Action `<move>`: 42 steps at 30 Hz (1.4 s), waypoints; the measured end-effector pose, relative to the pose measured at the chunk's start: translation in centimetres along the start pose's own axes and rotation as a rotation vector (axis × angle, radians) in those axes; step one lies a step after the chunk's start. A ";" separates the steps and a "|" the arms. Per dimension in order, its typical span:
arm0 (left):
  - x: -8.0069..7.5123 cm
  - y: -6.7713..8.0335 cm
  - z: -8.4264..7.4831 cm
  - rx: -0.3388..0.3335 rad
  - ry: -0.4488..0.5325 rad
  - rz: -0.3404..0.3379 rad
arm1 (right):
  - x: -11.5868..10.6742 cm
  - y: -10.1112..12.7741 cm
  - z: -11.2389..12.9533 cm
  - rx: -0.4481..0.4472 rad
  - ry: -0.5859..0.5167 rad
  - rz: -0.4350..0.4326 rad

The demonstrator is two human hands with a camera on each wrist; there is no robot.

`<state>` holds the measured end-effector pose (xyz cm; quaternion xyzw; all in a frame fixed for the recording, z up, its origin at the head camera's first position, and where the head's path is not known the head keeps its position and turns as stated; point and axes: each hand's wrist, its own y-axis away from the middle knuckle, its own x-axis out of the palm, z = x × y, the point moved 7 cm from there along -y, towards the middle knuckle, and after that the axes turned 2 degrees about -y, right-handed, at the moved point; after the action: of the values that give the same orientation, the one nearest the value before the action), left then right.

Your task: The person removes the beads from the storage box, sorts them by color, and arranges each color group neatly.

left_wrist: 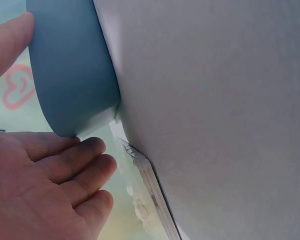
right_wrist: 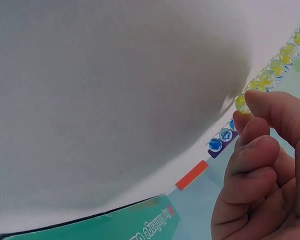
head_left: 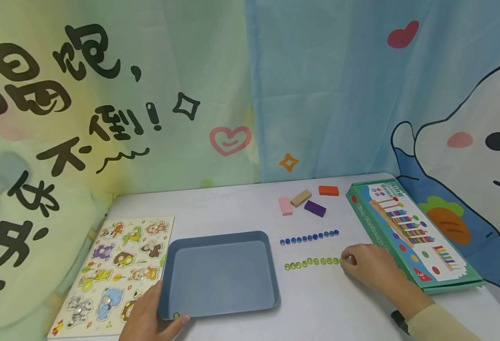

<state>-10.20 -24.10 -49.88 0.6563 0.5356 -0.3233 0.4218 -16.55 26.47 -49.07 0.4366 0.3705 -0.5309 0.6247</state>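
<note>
Yellow glass bead (right_wrist: 242, 102) pinched in my right fingertips, at the row's right end. Blue tray (head_left: 220, 272) flat, upright, empty under my left hand

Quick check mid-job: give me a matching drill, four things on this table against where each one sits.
Things:
1. tray
2. puzzle
3. box
4. blocks

Places:
A. far side, behind the marble rows
B. right edge of the table
C. left edge of the table
D. near middle, left hand at its corner

Pairs: 1-D, 2-C, 3-B, 4-A
</note>
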 end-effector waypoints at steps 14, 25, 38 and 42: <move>0.1 -0.1 0.0 -0.005 -0.008 0.003 | -1.2 0.0 0.1 0.006 -0.042 -0.023; 0.0 -0.1 0.0 -0.018 -0.003 0.001 | -5.1 -1.4 4.7 -0.124 -0.006 -0.151; 0.1 0.0 0.1 0.004 -0.010 -0.018 | -2.3 -5.0 20.0 -0.486 -0.057 -0.161; 0.2 0.0 0.2 -0.015 -0.016 -0.011 | -0.7 -5.3 24.7 -0.615 -0.085 -0.139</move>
<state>-10.17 -24.25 -50.14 0.6475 0.5382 -0.3271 0.4290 -21.94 3.18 -40.73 0.1784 0.5163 -0.4532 0.7045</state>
